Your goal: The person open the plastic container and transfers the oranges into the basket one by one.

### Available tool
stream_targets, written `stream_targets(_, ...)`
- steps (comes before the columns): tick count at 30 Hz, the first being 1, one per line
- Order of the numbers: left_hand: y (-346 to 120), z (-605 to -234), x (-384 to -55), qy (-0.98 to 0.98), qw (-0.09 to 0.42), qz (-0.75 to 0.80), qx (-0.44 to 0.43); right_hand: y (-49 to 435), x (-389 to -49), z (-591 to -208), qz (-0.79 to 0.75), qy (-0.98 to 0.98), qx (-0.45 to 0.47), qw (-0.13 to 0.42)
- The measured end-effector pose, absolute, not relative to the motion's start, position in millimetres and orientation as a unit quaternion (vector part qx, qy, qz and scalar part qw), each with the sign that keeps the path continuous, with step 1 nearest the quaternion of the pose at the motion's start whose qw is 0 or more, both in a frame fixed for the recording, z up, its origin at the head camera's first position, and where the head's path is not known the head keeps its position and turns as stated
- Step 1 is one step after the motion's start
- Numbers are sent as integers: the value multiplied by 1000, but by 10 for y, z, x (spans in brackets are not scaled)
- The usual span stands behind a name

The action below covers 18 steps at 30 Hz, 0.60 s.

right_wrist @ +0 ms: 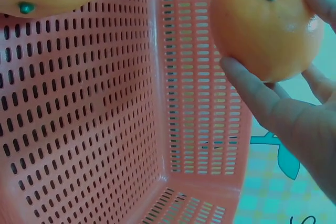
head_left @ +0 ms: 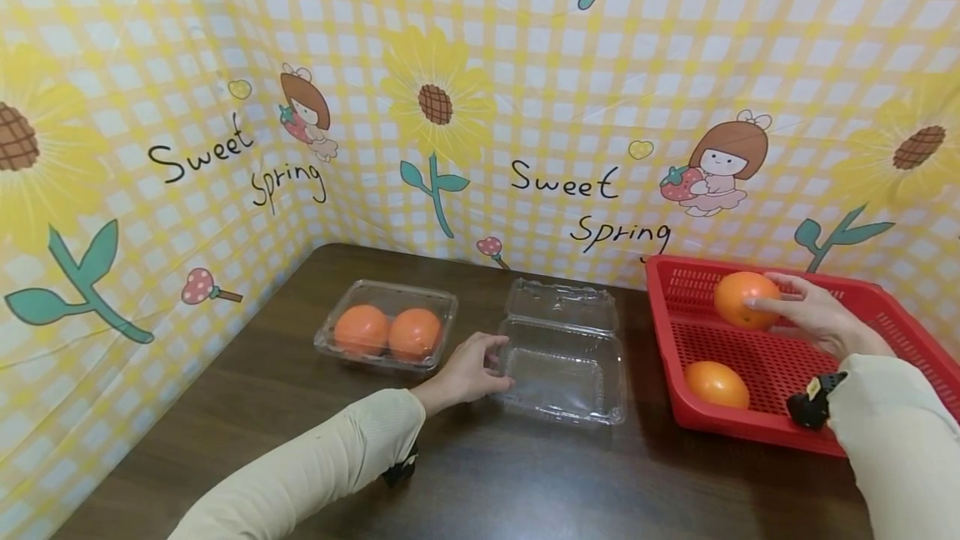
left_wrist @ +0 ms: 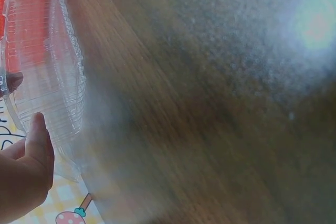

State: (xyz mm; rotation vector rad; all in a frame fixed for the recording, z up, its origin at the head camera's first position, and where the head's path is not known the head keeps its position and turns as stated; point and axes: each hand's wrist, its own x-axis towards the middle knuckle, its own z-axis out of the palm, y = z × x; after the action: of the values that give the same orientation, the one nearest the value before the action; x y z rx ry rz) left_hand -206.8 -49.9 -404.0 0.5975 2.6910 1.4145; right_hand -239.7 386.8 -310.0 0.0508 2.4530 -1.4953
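Note:
My right hand [head_left: 817, 319] holds an orange [head_left: 747, 300] above the red basket [head_left: 757, 427], thumb and fingers spread round the fruit. A green stem end shows on this orange [right_wrist: 268, 24] in the right wrist view. Lower in the basket lies a second orange [head_left: 716, 386]. At the left edge of a clear plastic clamshell box [head_left: 562, 373], lid folded back, is my left hand [head_left: 468, 369]. Its fingers are loosely bent, with a gap between thumb and forefinger; the thumb [left_wrist: 37, 140] is beside the plastic in the left wrist view.
Left of my left hand stands a closed clear box [head_left: 390, 294] with two oranges inside. All rests on a dark wooden table [head_left: 480, 482]. A yellow checked cloth [head_left: 480, 215] with printed flowers hangs behind the table and along its left side.

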Motion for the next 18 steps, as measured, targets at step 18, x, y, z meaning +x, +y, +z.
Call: stream_targets(18, -489, -4025, -2070, 871, 24, 453, 191, 4009, -2400, -3097, -595, 787, 42, 158)
